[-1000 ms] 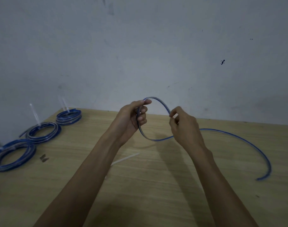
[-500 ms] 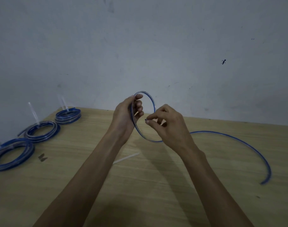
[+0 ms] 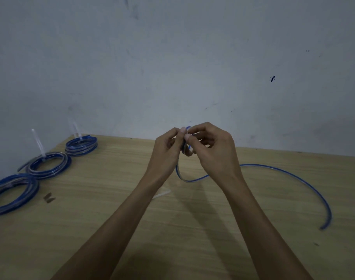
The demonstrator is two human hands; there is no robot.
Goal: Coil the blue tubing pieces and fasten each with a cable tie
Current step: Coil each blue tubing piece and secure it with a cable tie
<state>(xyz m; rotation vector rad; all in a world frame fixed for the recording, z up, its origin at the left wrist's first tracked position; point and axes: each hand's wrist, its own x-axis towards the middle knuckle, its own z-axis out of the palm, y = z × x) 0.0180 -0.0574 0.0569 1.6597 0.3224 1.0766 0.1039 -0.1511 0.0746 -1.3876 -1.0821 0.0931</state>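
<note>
A long piece of blue tubing point(image 3: 294, 174) runs from between my hands in a wide arc over the wooden table point(image 3: 91, 229) to its free end at the right. My left hand point(image 3: 166, 150) and my right hand point(image 3: 211, 150) meet above the table's far edge, and both pinch the top of a small loop of this tubing. The loop's lower curve hangs out below my fingers; its upper part is hidden by them. A white cable tie point(image 3: 161, 195) lies on the table, partly hidden under my left forearm.
Three tied coils of blue tubing lie along the table's left side: one at the back point(image 3: 81, 146), one in the middle point(image 3: 49, 165), one at the left edge point(image 3: 13, 194). White tie tails stick up from them. A small dark scrap point(image 3: 49, 197) lies nearby. A grey wall stands behind.
My right hand has moved left and up to meet my left hand at the loop's top. The loop has got smaller, and the tubing's tail has slid a little over the table.
</note>
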